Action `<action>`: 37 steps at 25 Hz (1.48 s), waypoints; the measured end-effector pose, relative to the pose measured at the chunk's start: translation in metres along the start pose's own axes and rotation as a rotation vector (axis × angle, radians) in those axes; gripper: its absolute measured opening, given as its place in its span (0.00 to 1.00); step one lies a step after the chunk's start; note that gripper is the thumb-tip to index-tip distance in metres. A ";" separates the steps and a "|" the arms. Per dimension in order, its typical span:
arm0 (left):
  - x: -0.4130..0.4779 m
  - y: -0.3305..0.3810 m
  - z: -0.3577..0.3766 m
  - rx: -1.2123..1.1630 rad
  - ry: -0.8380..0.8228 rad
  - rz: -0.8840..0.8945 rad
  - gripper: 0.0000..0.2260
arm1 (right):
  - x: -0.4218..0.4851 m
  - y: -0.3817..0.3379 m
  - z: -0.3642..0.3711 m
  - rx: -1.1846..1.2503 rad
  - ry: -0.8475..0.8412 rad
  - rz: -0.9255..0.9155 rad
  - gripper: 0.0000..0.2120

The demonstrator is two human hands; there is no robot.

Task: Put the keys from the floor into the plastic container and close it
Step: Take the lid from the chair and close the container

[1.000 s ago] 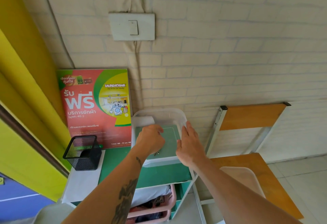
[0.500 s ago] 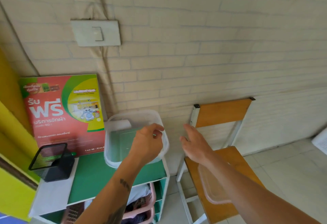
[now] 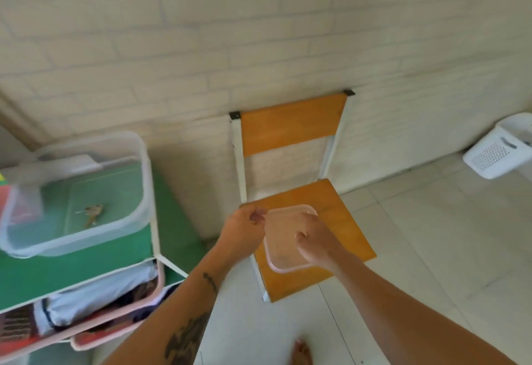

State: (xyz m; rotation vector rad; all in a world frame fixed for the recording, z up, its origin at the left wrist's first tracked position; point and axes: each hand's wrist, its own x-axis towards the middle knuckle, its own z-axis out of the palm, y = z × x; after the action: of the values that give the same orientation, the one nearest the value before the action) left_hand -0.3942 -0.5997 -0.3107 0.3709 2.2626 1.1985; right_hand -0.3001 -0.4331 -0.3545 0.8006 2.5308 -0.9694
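Observation:
The clear plastic container (image 3: 138, 180) stands open on the green shelf top at the left. The keys (image 3: 92, 213) lie inside it on its bottom. Its clear lid (image 3: 283, 255), with a pinkish rim, rests flat on the orange chair seat (image 3: 342, 220). My left hand (image 3: 243, 230) pinches the lid's near-left corner with curled fingers. My right hand (image 3: 316, 242) lies over the lid's right side, fingers bent onto it.
The green shelf unit (image 3: 72, 266) holds pink baskets (image 3: 115, 321) of laundry below. The chair's backrest (image 3: 290, 128) leans against the brick wall. A white laundry basket (image 3: 501, 151) sits on the tiled floor at the far right. A bare foot (image 3: 302, 353) shows at the bottom.
Both hands left the container and moved right and down to the lid on the chair. The view swung right and down; the keys now lie in the container.

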 end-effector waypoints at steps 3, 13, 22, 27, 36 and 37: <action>0.025 -0.023 0.058 0.011 0.053 -0.063 0.13 | 0.025 0.051 0.016 -0.014 -0.009 0.042 0.28; 0.102 -0.152 0.172 0.509 -0.123 -0.220 0.26 | 0.114 0.172 0.081 -0.051 -0.035 0.126 0.24; 0.134 -0.187 0.197 0.469 -0.059 -0.211 0.28 | 0.165 0.194 0.109 0.012 0.011 0.118 0.28; 0.133 -0.192 0.201 0.305 -0.013 -0.271 0.28 | 0.159 0.187 0.113 0.064 0.052 0.143 0.25; 0.092 -0.130 0.140 0.190 0.278 -0.097 0.22 | 0.087 0.113 0.079 -0.065 0.375 0.134 0.27; 0.083 -0.119 0.130 0.156 0.316 -0.067 0.21 | 0.076 0.100 0.073 -0.062 0.415 0.127 0.27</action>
State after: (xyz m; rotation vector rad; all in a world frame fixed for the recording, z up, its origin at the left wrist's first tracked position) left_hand -0.3845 -0.5394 -0.4956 0.1695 2.6267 1.1139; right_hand -0.2938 -0.3920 -0.4941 1.2364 2.7888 -0.7398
